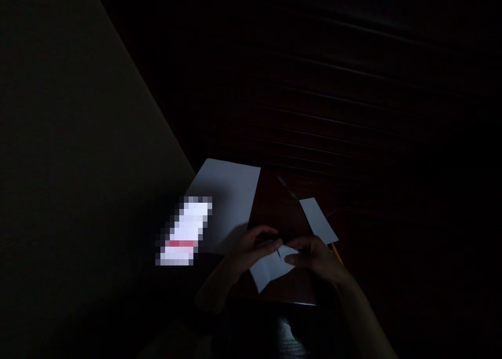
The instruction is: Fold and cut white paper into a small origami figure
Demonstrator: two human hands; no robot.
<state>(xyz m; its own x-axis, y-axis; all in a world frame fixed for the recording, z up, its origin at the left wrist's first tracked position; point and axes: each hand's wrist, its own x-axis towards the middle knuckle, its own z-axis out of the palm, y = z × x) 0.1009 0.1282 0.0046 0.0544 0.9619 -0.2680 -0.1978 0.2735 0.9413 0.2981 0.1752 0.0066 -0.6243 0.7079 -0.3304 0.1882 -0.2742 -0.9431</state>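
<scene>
Between my hands is a small creased piece of white paper [270, 269], tilted above the dark table near its front edge. My left hand [257, 246] pinches its upper left edge between thumb and fingers. On the other side, my right hand [309, 254] grips the right part, thumb on top and fingers behind. A short dark line, perhaps a slit or a shadow, shows in the paper between my two thumbs. The room is very dim, so the fingertips behind the sheet are hidden.
A large white sheet [231, 197] lies at the left, with a bright, pixelated screen [184, 231] in front of it. A pen [287, 188] and a white paper strip [318, 220] lie farther back on the dark table [274, 205]. Something yellow [336, 253] shows beside my right wrist.
</scene>
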